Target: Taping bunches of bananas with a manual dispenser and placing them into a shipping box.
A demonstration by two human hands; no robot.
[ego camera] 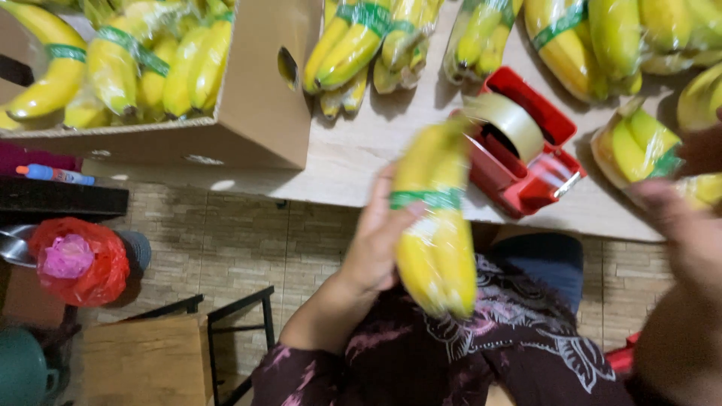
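A wrapped banana bunch (435, 225) is gripped by the left hand (376, 244), fingers (387, 197) curled behind its green band, above the tabletop (361, 150) edge. The blurred right hand (681, 225) is beside another bunch (703, 189); its grip cannot be told.

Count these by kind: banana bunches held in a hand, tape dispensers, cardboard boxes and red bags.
Banana bunch, held in the left hand: 1
Tape dispenser, red: 1
Cardboard box: 1
Red bag: 1
Total: 4
The other bunches, in the box and on the table, run off the picture's edge, so they are left uncounted.
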